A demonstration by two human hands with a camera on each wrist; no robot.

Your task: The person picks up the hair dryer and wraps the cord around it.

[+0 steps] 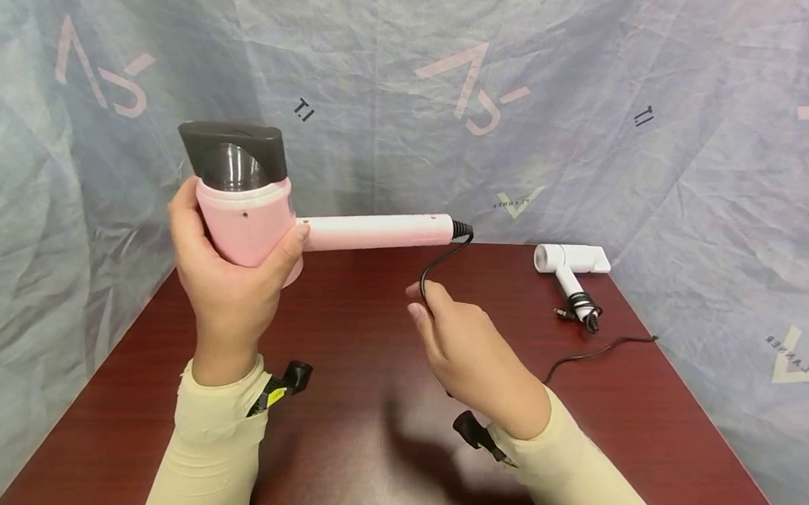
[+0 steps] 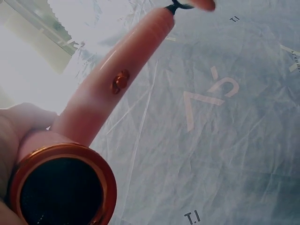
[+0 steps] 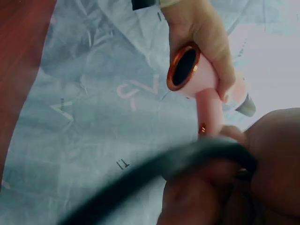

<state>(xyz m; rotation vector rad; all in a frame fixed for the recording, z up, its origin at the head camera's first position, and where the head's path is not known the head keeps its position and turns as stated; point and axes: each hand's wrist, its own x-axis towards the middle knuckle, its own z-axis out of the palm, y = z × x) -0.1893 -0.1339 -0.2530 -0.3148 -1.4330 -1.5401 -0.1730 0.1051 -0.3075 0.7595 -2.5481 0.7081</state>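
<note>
Behind the pink hair dryer [image 1: 245, 232], a wrinkled grey cloth [image 1: 377, 73] is hanging, and below the dryer a red-brown table [image 1: 348, 332] is spreading out. That dryer is being held up in the air, its handle pointing right. Well apart to its right, a white hair dryer [image 1: 581, 259] is lying on the table. Around the pink dryer's barrel, the left hand [image 1: 232, 291] is wrapping thumb and fingers; below its handle's end, the right hand [image 1: 477, 352] is curling round the black cord [image 3: 164, 161], how tightly I cannot tell. Atop its barrel, a dark nozzle [image 1: 237, 161] is sitting. Only one hand is bearing the dryer, so a sharp tug on the cord could be twisting it loose or straining the handle joint.
</note>
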